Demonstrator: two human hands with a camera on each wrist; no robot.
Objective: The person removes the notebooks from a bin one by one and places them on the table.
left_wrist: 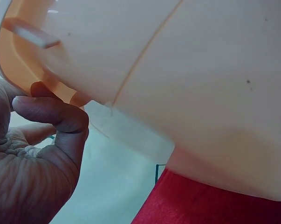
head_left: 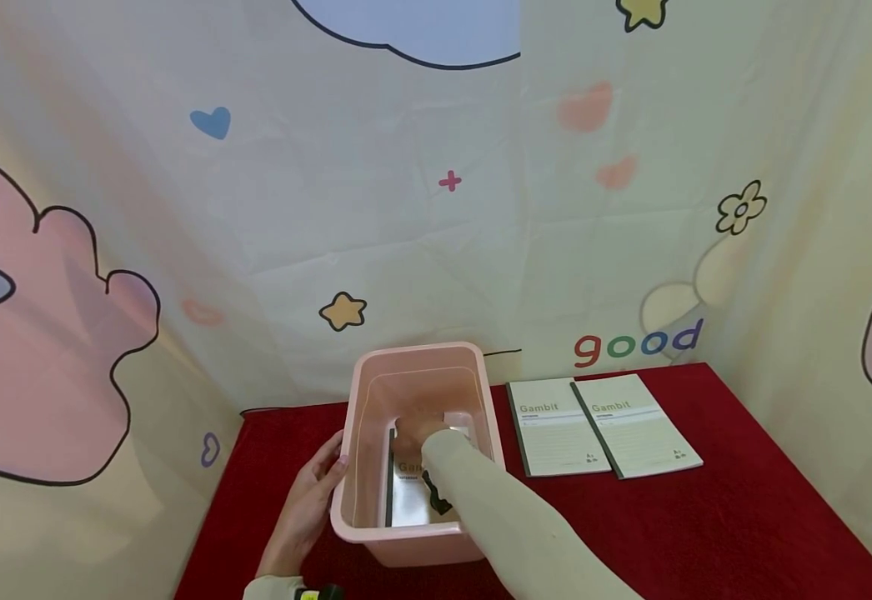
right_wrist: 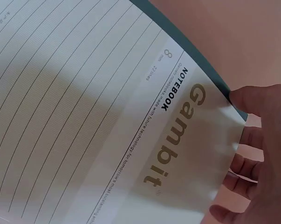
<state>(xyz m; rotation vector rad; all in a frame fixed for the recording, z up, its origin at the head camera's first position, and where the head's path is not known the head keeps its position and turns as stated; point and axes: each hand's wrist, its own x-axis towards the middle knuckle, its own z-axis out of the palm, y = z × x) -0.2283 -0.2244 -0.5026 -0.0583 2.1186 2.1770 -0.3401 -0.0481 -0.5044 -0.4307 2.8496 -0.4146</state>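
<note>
A pink plastic bin [head_left: 406, 550] stands on the red cloth in the head view. My left hand [head_left: 307, 504] grips its left side near the rim; the left wrist view shows the fingers curled at that rim. Inside the bin lies a Gambit notebook [head_left: 409, 504] with a dark green spine strip. My right hand [head_left: 415, 433] reaches down into the bin and holds the top end of this notebook [right_wrist: 107, 102]. In the right wrist view the thumb is at the spine corner and the fingertips are along the top edge, the cover slightly bowed.
Two more Gambit notebooks, one on the left [head_left: 556, 437] and one on the right [head_left: 642, 433], lie side by side to the right of the bin, slightly overlapping. A printed cloth backdrop [head_left: 406, 242] rises behind the red cloth [head_left: 593, 517] and along both sides.
</note>
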